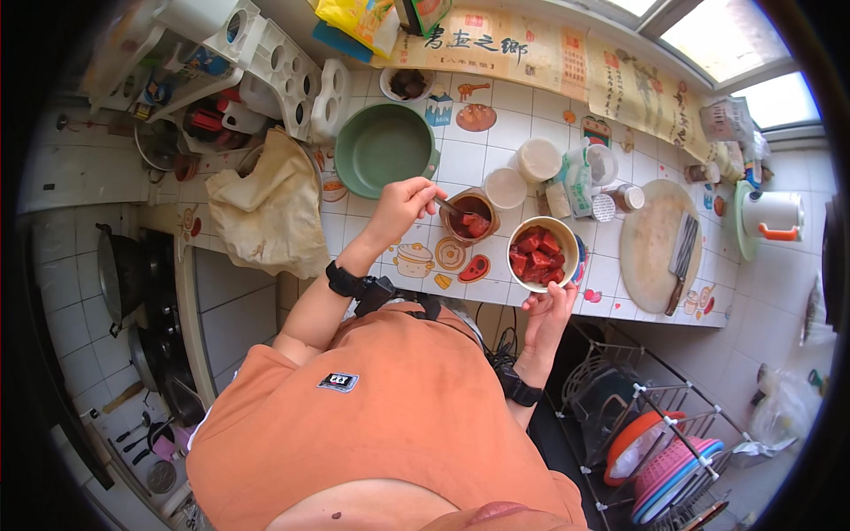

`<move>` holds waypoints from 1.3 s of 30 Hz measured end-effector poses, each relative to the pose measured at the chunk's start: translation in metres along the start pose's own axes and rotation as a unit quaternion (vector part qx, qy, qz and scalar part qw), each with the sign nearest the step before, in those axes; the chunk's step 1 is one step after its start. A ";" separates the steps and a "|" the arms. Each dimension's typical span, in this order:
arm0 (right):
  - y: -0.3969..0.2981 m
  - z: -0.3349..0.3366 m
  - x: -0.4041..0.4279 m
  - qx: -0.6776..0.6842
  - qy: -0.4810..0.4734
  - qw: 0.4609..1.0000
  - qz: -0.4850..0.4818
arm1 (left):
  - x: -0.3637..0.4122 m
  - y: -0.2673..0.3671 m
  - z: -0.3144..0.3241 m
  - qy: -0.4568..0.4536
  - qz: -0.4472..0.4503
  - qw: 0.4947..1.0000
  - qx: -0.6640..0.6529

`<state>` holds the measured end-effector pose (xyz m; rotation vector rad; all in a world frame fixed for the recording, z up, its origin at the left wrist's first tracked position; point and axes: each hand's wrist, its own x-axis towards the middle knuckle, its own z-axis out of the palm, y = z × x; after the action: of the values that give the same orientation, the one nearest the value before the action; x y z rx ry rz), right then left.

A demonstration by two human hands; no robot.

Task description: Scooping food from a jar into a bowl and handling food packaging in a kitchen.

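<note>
My left hand (406,202) grips the handle of a metal spoon (453,208), which slants down into an open jar (470,240). Red chunks of what looks like raw meat (475,225) lie at the spoon's end in the jar. To the right, my right hand (552,308) holds a pale round cup (570,232) by its near edge, with its fingers partly behind it. More glossy red chunks (536,255) sit in that cup. Whether the cup rests on the counter cannot be told. Two pale round lids or tubs (505,188) (538,159) stand just beyond the jar.
On the tiled counter (458,159), a green basin (385,147) and cloth-covered pan (272,206) stand left. A bag (578,174) and small containers (603,208) are behind the cup. Rightward, a round cutting board (644,252) bears a cleaver (684,249). A rack (637,398) stands below.
</note>
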<state>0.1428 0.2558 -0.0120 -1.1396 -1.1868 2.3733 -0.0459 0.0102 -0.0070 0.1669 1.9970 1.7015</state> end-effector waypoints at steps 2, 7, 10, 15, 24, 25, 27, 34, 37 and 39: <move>0.001 0.000 0.000 0.002 -0.001 1.000 0.000 | -0.004 0.002 -0.001 0.008 0.006 1.000 0.001; 0.004 0.000 -0.003 0.006 0.000 1.000 -0.004 | -0.016 -0.002 0.000 0.018 0.020 1.000 -0.014; 0.004 0.001 -0.005 0.006 0.000 1.000 -0.003 | -0.024 -0.001 0.003 0.023 0.044 0.999 -0.013; 0.006 0.000 -0.009 0.010 0.005 1.000 -0.010 | -0.032 -0.007 0.006 0.025 0.091 0.996 0.007; 0.010 -0.003 -0.016 0.010 0.006 1.000 -0.012 | -0.039 -0.009 0.008 0.018 0.125 0.992 0.022; 0.011 -0.003 -0.016 0.010 0.006 1.000 -0.013 | -0.039 -0.008 0.008 0.017 0.134 0.990 0.026; 0.013 -0.003 -0.017 0.008 0.011 1.000 -0.015 | -0.040 -0.008 0.008 0.017 0.143 0.989 0.031; 0.014 -0.003 -0.021 0.008 0.005 1.000 -0.012 | -0.042 -0.015 0.007 0.034 0.095 0.995 -0.010; 0.015 -0.002 -0.024 0.007 0.013 1.000 -0.012 | -0.040 -0.018 0.004 0.054 0.052 0.995 -0.063; 0.015 -0.001 -0.025 0.005 0.016 1.000 -0.013 | -0.039 -0.017 0.001 0.062 0.049 0.994 -0.081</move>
<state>0.1622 0.2336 -0.0109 -1.1468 -1.1701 2.3304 -0.0076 -0.0091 -0.0120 0.1077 1.9544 1.9720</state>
